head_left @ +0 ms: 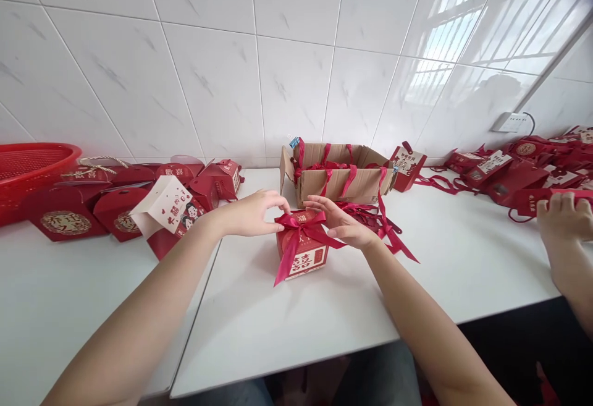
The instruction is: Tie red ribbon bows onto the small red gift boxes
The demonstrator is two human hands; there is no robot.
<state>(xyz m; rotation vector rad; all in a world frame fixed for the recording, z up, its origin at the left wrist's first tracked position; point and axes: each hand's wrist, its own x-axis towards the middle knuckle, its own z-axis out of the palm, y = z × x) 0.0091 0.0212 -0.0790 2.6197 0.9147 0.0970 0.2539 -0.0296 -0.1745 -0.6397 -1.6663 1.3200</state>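
A small red gift box [303, 257] stands on the white table [287, 325] in front of me, with a red ribbon bow [301, 228] on its top. My left hand [252, 213] pinches the bow's left loop with curled fingers. My right hand [340, 222] holds the bow's right side, fingers bent around the ribbon. One ribbon tail hangs down the box's front left corner.
A cardboard box [338, 177] draped with red ribbons sits behind. Several red gift boxes and bags [139, 202] lie at the left beside a red basket [32, 168]. More red boxes [519, 171] pile at the right, where another person's hand [565, 220] rests.
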